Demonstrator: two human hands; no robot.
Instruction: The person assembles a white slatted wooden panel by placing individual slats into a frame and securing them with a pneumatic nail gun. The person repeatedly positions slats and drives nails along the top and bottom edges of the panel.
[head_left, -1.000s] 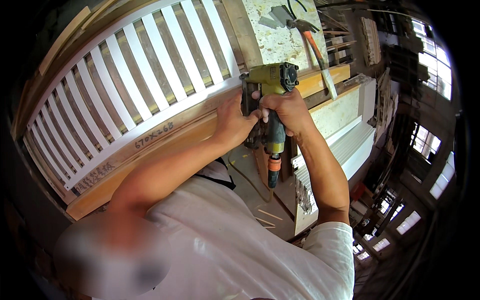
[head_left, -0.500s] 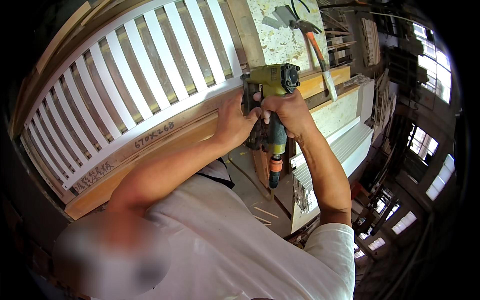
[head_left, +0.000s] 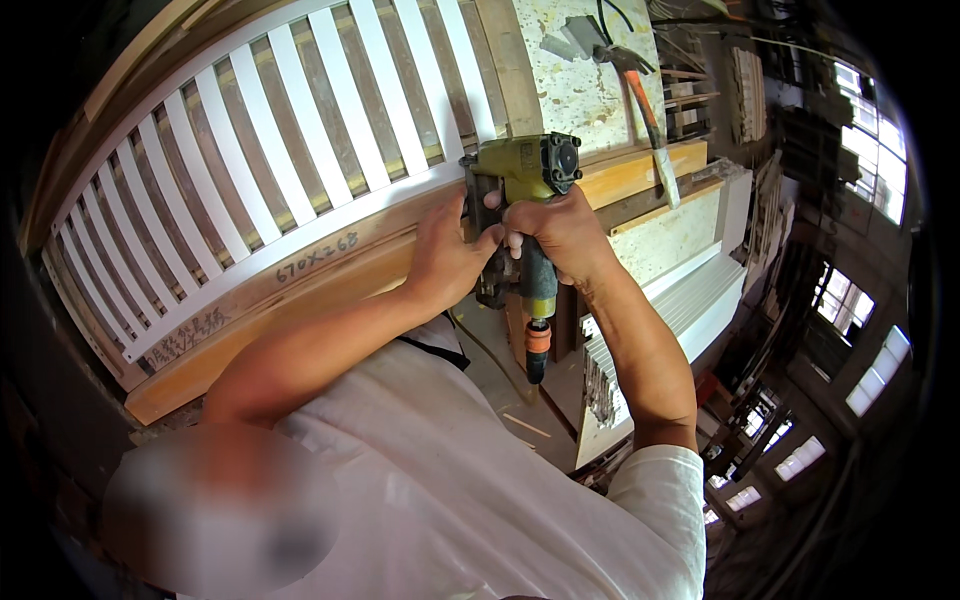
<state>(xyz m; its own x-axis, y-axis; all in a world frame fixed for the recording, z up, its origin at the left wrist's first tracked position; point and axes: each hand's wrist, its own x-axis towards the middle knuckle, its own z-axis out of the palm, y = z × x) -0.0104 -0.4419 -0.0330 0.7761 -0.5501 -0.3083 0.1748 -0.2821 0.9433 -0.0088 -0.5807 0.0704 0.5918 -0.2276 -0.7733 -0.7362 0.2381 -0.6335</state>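
My right hand (head_left: 560,225) is wrapped around the dark grip of a yellow-green pneumatic nail gun (head_left: 525,165). Its nose meets the near rail of a white slatted panel (head_left: 340,215), close to the end of a slat near the panel's right side. An orange-and-black air coupling (head_left: 538,345) hangs from the grip's lower end. My left hand (head_left: 440,255) lies against the wooden edge beside the gun's magazine, thumb and forefinger apart. The gun hides part of its fingers.
A claw hammer (head_left: 640,110) with an orange-and-black handle lies on the paint-spotted board (head_left: 560,90) at the far right. Stacked white strips (head_left: 690,300) stand to the right of my forearm. An air hose (head_left: 490,350) runs below the bench. A wooden beam (head_left: 240,350) borders the panel's near side.
The nail gun and both hands have shifted left along the rail, from the rightmost slat toward the neighbouring one. My right hand keeps its grip. The view has turned slightly.
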